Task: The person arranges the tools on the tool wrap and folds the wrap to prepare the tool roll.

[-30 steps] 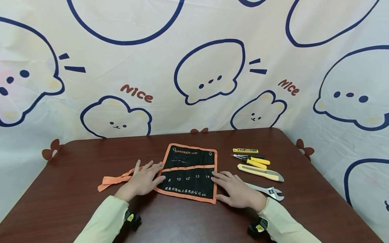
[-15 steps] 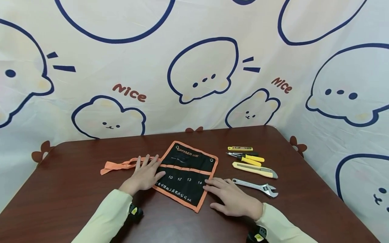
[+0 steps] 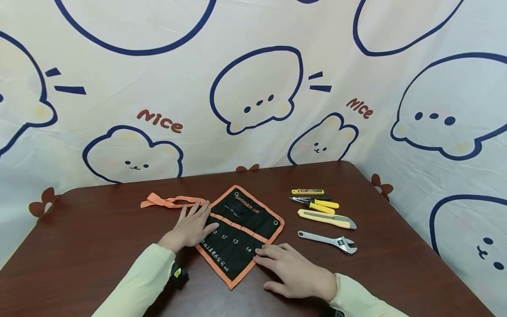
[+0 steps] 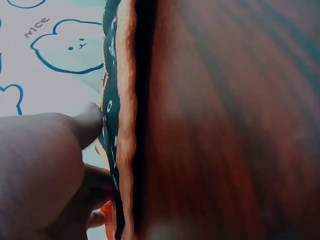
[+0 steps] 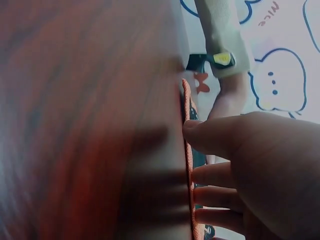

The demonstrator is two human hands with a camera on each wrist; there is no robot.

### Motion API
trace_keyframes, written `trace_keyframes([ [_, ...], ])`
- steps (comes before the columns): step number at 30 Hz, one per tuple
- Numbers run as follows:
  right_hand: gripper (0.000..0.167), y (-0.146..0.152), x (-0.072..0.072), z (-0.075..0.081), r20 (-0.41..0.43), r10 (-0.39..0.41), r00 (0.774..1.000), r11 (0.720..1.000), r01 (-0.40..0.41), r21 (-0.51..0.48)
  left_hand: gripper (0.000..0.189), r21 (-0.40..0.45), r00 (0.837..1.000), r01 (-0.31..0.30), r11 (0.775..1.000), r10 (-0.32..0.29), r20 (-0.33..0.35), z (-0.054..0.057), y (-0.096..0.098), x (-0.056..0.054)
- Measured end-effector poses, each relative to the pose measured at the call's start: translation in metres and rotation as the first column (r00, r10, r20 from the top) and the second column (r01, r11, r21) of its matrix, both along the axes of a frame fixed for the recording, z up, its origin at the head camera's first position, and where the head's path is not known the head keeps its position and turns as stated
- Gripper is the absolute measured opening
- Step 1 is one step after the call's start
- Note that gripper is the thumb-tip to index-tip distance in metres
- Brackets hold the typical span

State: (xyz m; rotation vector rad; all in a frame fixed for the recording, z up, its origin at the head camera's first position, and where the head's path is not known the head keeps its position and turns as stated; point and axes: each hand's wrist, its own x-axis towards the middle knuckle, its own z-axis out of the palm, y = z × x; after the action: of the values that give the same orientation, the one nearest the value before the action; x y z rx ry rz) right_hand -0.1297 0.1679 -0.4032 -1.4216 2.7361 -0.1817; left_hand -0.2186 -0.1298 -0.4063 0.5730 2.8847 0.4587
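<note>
Head view, black pouch [image 3: 237, 237] partly under left grip [image 3: 191, 228], right grip [image 3: 296, 270] touching its right edge, both unclenched.

the left hand [image 4: 45, 172] is resting on a black pouch [image 4: 112, 115], whose orange edge [image 4: 126, 105] is running along the brown surface [image 4: 215, 125]; a pale cloth [image 4: 55, 92] reading "nice" is hanging behind.

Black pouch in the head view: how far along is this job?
Done: the pouch lies spread flat, an orange strap to its left.
In hand: the left hand and right hand touch it, and it has swung diagonal within a second.
Remaining: perhaps filling it; the wrench and pliers lie outside it.
</note>
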Motion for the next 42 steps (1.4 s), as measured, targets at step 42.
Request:
trace_keyframes([
  [42, 0.051, -0.037, 0.015, -0.007, 0.104, 0.182, 0.978, 0.977, -0.168, -0.132, 0.049, 0.019, 0.984, 0.175, 0.984, -0.174, -0.045, 0.014, 0.026, -0.004],
])
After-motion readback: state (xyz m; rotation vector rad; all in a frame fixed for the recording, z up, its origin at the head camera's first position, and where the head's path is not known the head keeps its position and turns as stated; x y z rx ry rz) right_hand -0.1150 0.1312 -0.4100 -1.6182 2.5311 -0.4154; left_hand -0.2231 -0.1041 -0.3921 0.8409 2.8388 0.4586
